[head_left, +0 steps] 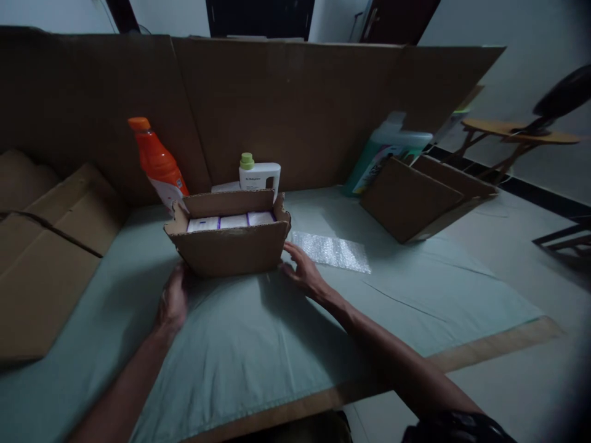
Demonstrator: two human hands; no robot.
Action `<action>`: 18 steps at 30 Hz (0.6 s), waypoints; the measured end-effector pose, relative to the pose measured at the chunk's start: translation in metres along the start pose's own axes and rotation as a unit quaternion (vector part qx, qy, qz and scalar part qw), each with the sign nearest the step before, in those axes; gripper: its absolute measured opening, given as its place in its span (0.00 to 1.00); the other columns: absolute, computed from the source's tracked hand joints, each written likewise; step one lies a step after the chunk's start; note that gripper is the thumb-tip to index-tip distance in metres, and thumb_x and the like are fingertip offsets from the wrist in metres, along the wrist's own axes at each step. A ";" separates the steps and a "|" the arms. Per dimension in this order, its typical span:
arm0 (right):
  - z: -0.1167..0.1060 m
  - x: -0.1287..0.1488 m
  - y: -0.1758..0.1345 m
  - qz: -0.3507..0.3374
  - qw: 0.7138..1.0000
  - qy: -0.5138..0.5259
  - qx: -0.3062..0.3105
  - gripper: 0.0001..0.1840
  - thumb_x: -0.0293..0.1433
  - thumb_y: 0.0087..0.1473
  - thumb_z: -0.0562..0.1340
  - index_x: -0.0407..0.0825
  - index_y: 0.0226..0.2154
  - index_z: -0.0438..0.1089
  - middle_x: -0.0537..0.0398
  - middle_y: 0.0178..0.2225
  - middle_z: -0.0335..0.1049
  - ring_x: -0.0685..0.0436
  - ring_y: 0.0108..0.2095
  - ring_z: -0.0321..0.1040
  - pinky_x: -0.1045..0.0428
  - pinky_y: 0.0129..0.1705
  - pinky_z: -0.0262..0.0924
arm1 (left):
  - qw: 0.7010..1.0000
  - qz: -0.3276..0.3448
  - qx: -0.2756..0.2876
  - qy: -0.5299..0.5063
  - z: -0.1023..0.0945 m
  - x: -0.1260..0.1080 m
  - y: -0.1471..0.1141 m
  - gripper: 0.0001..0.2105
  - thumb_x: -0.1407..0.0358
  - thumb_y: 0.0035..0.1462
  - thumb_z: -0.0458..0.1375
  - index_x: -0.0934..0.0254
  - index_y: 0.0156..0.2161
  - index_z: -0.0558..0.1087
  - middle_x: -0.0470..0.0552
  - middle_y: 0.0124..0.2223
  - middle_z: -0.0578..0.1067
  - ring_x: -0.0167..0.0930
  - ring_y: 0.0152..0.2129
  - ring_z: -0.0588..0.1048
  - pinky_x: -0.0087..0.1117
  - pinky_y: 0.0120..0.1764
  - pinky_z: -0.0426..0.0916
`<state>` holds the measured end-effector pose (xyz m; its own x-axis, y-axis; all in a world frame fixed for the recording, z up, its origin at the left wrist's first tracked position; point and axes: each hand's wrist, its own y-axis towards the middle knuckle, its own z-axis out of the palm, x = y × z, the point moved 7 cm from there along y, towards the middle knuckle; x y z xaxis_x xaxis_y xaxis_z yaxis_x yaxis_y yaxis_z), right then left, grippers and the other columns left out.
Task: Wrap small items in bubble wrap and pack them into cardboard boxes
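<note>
An open-topped cardboard box [233, 249] with rough-cut edges stands on the cloth in front of me. Inside it, white packs with purple edges [232, 221] sit in a row. My left hand [174, 298] is at the box's lower left corner, its fingertips partly hidden and a little blurred. At the lower right corner, my right hand [302, 271] presses its fingers against the side, thumb lower down. Between them the two hands hold the box by its sides. A flat sheet of bubble wrap [332, 251] lies just right of the box.
Behind the box stand an orange bottle [159, 160] and a white bottle with a green cap [258, 175]. A teal jug [383, 154] is beside a tilted cardboard box [415, 197] at right. Large cardboard [50, 258] lies left; a tall cardboard panel [295, 111] closes off the back.
</note>
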<state>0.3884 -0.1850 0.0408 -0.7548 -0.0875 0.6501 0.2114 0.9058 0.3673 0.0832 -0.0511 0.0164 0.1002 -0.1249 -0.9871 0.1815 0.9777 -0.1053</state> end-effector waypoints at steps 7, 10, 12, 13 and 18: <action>-0.041 -0.034 -0.008 0.056 0.956 -0.285 0.043 0.16 0.29 0.61 0.58 0.49 0.47 0.78 0.41 0.56 0.73 0.32 0.54 0.70 0.40 0.53 0.61 | 0.999 0.007 -0.043 0.027 -0.034 0.026 -0.084 0.27 0.45 0.58 0.58 0.65 0.53 0.74 0.59 0.53 0.78 0.40 0.52 0.76 0.43 0.58 0.67; -0.054 -0.031 -0.018 0.050 0.957 -0.283 0.048 0.17 0.27 0.63 0.55 0.49 0.43 0.79 0.45 0.52 0.77 0.35 0.51 0.72 0.42 0.51 0.60 | 0.998 0.007 -0.024 0.058 -0.040 0.028 -0.112 0.24 0.47 0.60 0.58 0.63 0.53 0.75 0.57 0.55 0.78 0.39 0.52 0.75 0.42 0.60 0.64; -0.058 -0.024 -0.034 0.041 0.958 -0.278 0.051 0.17 0.27 0.63 0.55 0.49 0.43 0.80 0.44 0.50 0.78 0.35 0.49 0.73 0.42 0.49 0.60 | 0.997 0.004 -0.014 0.079 -0.046 0.028 -0.126 0.23 0.47 0.61 0.57 0.62 0.52 0.76 0.56 0.55 0.78 0.39 0.52 0.75 0.41 0.60 0.63; -0.058 -0.017 -0.043 0.031 0.961 -0.271 0.050 0.17 0.27 0.62 0.55 0.50 0.43 0.80 0.45 0.49 0.79 0.35 0.48 0.74 0.42 0.48 0.60 | 0.996 0.001 -0.010 0.087 -0.049 0.028 -0.132 0.23 0.48 0.61 0.57 0.62 0.52 0.76 0.56 0.55 0.78 0.39 0.52 0.75 0.40 0.60 0.63; -0.021 0.056 -0.085 -0.072 0.978 -0.186 0.059 0.17 0.26 0.63 0.55 0.54 0.44 0.79 0.48 0.46 0.80 0.37 0.45 0.75 0.43 0.45 0.61 | 0.996 0.006 0.003 0.089 -0.051 0.021 -0.145 0.22 0.48 0.60 0.57 0.63 0.49 0.78 0.56 0.52 0.79 0.39 0.50 0.76 0.38 0.55 0.67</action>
<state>0.3414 -0.2753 0.0596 -0.9496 -0.0817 0.3028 0.0289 0.9385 0.3440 0.0089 -0.1868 0.0048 -0.0734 -0.0803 -0.9941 0.1875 0.9779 -0.0928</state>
